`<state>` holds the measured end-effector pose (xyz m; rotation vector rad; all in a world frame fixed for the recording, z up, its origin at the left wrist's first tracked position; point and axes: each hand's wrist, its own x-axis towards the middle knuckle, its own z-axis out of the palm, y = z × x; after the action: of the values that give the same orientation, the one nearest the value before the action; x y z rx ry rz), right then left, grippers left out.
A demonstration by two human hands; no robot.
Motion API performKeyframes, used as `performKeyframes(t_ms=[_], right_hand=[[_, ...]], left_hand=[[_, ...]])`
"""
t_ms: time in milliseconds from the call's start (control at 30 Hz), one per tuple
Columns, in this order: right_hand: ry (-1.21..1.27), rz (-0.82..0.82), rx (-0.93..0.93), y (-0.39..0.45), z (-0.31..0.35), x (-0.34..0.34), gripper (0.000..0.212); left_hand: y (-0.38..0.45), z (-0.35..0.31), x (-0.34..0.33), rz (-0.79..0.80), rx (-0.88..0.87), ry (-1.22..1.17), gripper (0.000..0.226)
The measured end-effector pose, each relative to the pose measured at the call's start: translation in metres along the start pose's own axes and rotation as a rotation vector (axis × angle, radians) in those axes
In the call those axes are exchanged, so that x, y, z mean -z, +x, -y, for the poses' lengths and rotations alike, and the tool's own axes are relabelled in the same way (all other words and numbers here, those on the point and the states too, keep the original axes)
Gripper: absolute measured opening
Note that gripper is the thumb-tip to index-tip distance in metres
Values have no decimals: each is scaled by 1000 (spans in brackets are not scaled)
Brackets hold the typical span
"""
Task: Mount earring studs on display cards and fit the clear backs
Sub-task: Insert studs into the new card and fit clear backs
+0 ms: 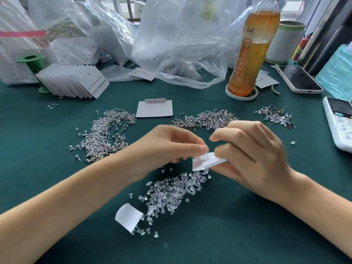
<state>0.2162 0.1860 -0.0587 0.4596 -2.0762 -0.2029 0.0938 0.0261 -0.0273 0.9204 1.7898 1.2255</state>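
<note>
Hands meet over the worktop (47,168): left hand (163,147) and right hand (251,155) both pinching one white display card (206,161), clear backs (171,193) heaped at six o'clock.

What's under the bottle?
The bottle stands in a white coaster, on the green table. The coaster's middle is covered by the bottle.
</note>
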Motion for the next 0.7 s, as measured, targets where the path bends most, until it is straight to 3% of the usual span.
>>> performKeyframes(t_ms=[700], right_hand=[[20, 14, -3, 1, -1, 0, 42]], left_hand=[[-3, -1, -2, 38, -20, 10, 6]])
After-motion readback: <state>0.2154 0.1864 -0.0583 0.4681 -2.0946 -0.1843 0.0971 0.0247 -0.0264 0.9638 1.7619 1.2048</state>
